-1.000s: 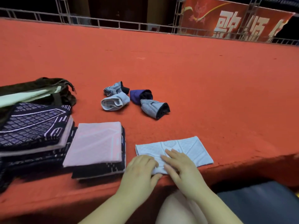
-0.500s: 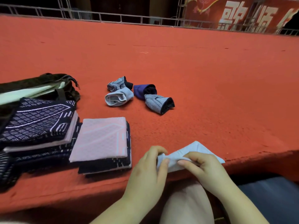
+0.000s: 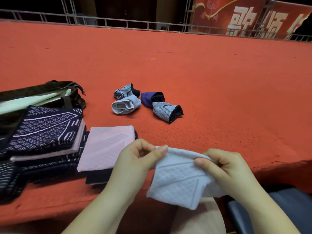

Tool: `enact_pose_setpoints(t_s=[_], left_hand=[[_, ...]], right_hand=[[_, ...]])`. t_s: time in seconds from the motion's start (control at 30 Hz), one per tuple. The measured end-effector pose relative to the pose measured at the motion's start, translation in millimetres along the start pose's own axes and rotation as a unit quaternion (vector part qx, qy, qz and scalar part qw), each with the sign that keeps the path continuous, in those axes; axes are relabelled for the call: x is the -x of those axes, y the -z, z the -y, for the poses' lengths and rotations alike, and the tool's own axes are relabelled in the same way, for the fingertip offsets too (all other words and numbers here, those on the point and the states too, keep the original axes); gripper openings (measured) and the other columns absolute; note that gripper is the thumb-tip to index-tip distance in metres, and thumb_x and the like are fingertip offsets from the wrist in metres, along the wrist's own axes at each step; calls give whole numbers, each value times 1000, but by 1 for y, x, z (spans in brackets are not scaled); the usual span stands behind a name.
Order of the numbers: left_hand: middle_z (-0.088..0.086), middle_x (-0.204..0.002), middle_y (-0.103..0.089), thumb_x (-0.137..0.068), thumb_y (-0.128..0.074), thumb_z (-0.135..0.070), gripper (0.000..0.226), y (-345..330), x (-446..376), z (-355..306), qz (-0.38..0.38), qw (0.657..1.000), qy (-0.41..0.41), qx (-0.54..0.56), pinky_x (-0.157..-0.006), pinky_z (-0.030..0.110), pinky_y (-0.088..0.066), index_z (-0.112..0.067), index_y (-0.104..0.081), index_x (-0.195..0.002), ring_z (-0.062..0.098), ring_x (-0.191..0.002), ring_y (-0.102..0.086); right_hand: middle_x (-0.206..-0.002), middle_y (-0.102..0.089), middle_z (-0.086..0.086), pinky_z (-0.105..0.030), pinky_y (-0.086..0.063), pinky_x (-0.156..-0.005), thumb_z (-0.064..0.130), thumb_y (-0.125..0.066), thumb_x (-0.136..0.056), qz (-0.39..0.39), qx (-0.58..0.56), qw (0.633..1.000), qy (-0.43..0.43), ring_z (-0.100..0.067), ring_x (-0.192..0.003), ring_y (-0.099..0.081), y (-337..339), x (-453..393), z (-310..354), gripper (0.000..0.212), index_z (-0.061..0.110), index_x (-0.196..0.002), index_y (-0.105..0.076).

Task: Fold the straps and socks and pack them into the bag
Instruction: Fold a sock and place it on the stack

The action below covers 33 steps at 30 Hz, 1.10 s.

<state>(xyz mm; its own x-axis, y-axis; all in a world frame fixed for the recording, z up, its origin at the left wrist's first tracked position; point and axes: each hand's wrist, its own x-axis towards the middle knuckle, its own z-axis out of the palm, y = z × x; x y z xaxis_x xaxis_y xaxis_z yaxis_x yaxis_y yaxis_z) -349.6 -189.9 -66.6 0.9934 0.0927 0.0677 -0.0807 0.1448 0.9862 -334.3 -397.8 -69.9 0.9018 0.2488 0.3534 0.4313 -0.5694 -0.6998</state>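
Low in the frame, just right of centre, both hands hold a pale blue strap (image 3: 179,181) in the air over the near edge of the red table (image 3: 202,78). The left hand (image 3: 135,159) pinches its upper left corner between thumb and forefinger; the right hand (image 3: 224,166) grips the upper right edge with curled fingers. The strap hangs folded, its lower part over the person's lap.

At centre left a pink strap (image 3: 106,147) tops a dark pile; a navy patterned stack (image 3: 43,129) lies just left of it. The open bag (image 3: 42,95) sits at the left edge. Four rolled socks (image 3: 146,103) cluster mid-frame, well apart from the hands.
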Motion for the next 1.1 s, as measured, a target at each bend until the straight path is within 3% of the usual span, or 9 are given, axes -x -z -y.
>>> enact_pose_setpoints(t_s=[0.23,0.4,0.57,0.63,0.73,0.9,0.97,1.0,1.1], left_hand=[[-14,-49,-41,-78,-66,-50,31,5,-7,-4,-40,987,-99,-118,-48,15,-29,-25,-50,-70,1,-48,-33],[-12,-53,-43,-87,-54,-47,29,14,-16,-10,-96,956,-184,-205,-51,18,-31,-21,-44,-79,5,-48,-36],[-17,-74,-58,-82,-63,-41,18,20,-19,-13,-44,932,-231,-275,-59,10,-38,-29,-49,-79,1,-64,-52],[-14,-81,-58,-81,-60,-34,10,18,-19,-12,2,884,-303,-356,-72,8,-39,-28,-52,-82,1,-76,-54],[-1,-87,-62,-76,-54,-21,6,16,-19,10,116,754,-396,-511,-79,31,-42,-19,-53,-82,22,-80,-58],[2,-109,-66,-35,-87,-28,72,14,1,66,250,682,-233,-647,-97,33,-42,-23,-46,-93,18,-98,-66],[13,-142,-47,-52,-85,-34,91,5,9,68,264,669,-153,-678,-109,33,-35,-11,-42,-129,20,-126,-51],[13,-156,-22,-74,-73,-32,92,2,8,71,271,669,-130,-680,-117,33,-19,-9,-22,-147,21,-142,-29],[4,-160,9,-99,-37,-19,66,0,10,74,257,674,-140,-679,-117,30,4,-17,3,-152,18,-148,1]], right_hand=[[-67,-66,12,-17,-41,-56,48,-79,-65,83,3,995,-49,-1,-62,-57,5,-6,12,22,34,-76,-66],[-71,-58,5,-23,-37,-61,30,-78,-75,122,127,980,-94,-6,-70,-52,20,-7,-23,22,26,-63,-60],[-74,-61,6,-34,-38,-64,20,-62,-77,-90,264,960,-10,-21,-71,-52,39,-13,-52,12,20,-80,-74],[-87,-69,0,-35,-39,-71,17,-60,-74,-137,305,942,16,-29,-79,-57,38,-15,-65,27,21,-96,-75],[-111,-68,3,-46,-39,-97,55,-57,-73,-45,298,953,-12,-29,-110,-60,24,-5,-85,45,28,-107,-71],[-138,-36,20,-32,1,-114,95,-41,-54,102,206,973,-20,-6,-141,-17,-19,15,-81,99,34,-131,-54],[-144,-24,24,-19,10,-112,95,-39,-53,131,171,976,-15,1,-141,-4,-34,14,-72,101,40,-137,-40],[-145,-18,25,-15,14,-110,94,-38,-53,150,163,975,-12,4,-140,1,-41,12,-68,102,42,-140,-34],[-148,-9,24,-11,17,-107,90,-36,-54,187,168,968,5,7,-140,6,-59,14,-65,105,38,-145,-25]])
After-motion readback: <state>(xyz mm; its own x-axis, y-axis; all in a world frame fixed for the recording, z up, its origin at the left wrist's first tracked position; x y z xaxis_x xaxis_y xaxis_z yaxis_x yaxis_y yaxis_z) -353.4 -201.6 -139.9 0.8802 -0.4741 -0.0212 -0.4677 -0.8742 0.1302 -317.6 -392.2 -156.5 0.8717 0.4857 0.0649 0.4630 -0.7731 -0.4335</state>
